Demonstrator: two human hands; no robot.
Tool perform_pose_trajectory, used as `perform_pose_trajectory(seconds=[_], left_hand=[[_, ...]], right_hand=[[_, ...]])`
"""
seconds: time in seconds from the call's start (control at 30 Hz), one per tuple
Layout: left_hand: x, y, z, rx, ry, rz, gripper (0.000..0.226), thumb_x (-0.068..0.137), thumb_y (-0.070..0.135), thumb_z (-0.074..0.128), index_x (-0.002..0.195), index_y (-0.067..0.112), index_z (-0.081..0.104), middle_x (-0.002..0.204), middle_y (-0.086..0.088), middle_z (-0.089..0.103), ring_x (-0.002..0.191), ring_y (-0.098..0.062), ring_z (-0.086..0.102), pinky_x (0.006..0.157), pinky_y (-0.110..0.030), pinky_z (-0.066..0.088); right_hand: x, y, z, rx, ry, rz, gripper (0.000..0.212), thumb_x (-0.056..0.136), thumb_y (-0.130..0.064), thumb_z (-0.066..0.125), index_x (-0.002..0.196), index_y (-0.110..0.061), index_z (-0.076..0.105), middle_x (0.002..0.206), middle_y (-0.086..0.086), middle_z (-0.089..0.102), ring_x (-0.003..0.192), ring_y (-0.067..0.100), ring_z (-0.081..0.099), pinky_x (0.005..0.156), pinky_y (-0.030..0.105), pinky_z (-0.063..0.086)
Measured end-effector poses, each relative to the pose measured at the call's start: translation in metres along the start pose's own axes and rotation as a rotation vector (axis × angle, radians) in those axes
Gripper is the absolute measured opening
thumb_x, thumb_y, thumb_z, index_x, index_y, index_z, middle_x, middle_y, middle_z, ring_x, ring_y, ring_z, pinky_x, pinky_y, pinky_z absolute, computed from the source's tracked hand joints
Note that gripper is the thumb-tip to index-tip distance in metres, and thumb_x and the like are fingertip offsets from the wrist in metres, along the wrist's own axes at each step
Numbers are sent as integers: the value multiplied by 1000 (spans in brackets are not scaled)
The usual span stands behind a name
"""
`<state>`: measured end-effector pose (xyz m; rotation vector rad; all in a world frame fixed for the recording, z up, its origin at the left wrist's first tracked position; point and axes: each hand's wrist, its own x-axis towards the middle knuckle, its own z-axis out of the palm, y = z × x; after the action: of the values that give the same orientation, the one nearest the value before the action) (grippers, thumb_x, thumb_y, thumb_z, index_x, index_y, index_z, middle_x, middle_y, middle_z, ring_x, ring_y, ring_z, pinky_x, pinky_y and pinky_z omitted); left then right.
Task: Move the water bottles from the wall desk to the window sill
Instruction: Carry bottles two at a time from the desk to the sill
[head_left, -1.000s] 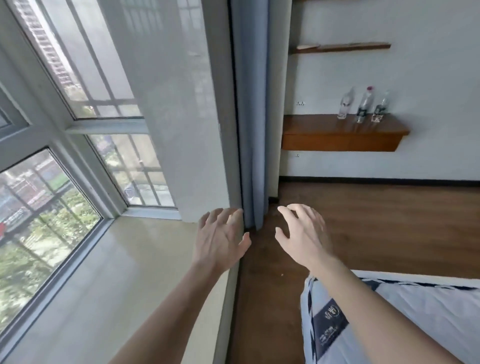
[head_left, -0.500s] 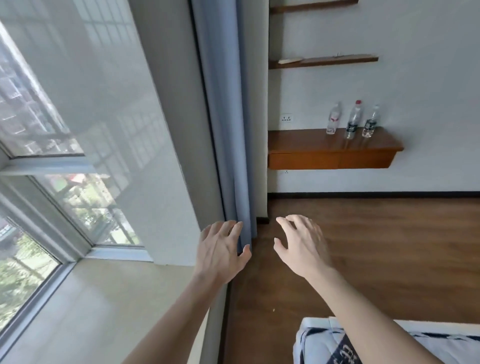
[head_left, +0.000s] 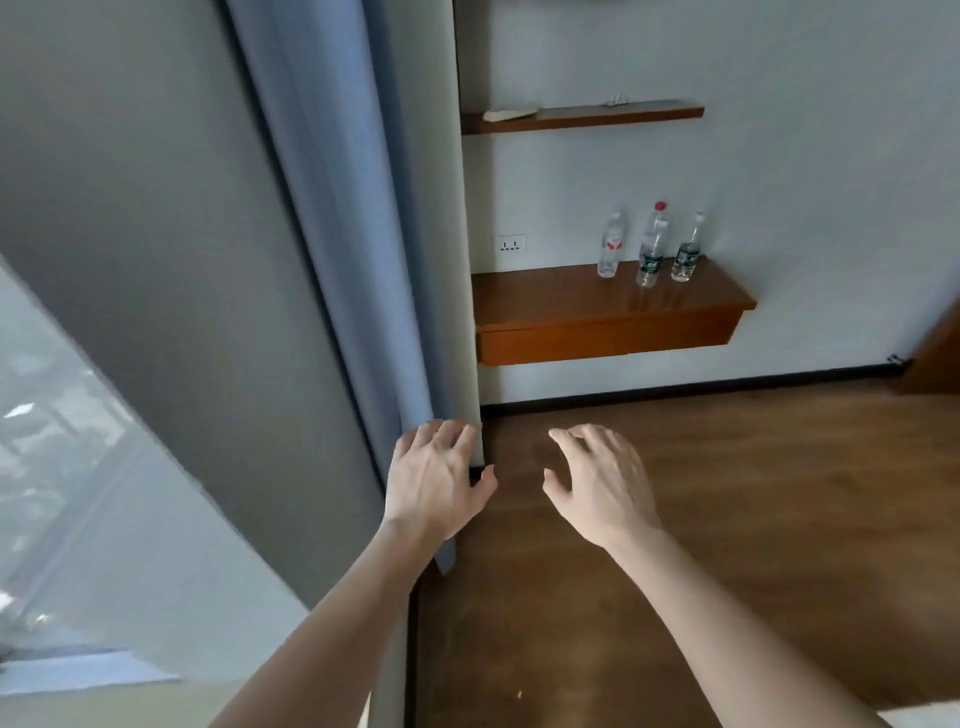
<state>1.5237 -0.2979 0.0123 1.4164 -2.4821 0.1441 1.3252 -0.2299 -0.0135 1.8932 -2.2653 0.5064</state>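
Note:
Three clear water bottles stand upright in a row at the back of the brown wall desk (head_left: 550, 306): a red-labelled bottle (head_left: 609, 245) on the left, a taller red-capped bottle (head_left: 651, 245) in the middle, and a dark-labelled bottle (head_left: 689, 248) on the right. My left hand (head_left: 434, 480) and my right hand (head_left: 602, 480) are held out in front of me, far short of the desk, with relaxed spread fingers and nothing in them. A strip of the window sill (head_left: 104, 706) shows at the bottom left.
A blue curtain (head_left: 337, 218) hangs along a grey pillar (head_left: 156, 260) to my left. Wooden floor (head_left: 727, 519) lies between me and the desk. A wall shelf (head_left: 582, 117) hangs above the desk, a socket (head_left: 511, 243) beside it, and a door edge (head_left: 935, 353) at the right.
The view has swung right and closer toward the desk; the window and sill have slid off to the left and the bed has left the frame. Both hands stay open and empty.

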Motion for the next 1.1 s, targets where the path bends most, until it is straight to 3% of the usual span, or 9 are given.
perform_pose_trajectory(seconds=[0.3,0.53,1.1], left_hand=[[175,-4,46,-102,-29,124,55,90,56,44,137,28,50,138,3,58,129,-23,52,109,-46,40],[274,34,83,-153,-76,252,59,92,62,41,144,35,39,150,10,45,140,-15,38,118,-42,31],[560,202,186,-162,-67,377,57,93,55,47,143,28,46,145,5,52,135,-17,45,114,-39,35]], right_hand=[[142,36,20,-53,-21,142,52,89,-50,60,135,-26,58,130,3,64,123,22,58,107,43,47],[196,101,34,-94,-53,312,54,93,-54,53,142,-33,47,145,-3,52,138,18,44,118,39,34],[380,376,55,-104,-15,484,55,92,-58,50,142,-33,45,144,-5,54,137,19,46,117,42,35]])
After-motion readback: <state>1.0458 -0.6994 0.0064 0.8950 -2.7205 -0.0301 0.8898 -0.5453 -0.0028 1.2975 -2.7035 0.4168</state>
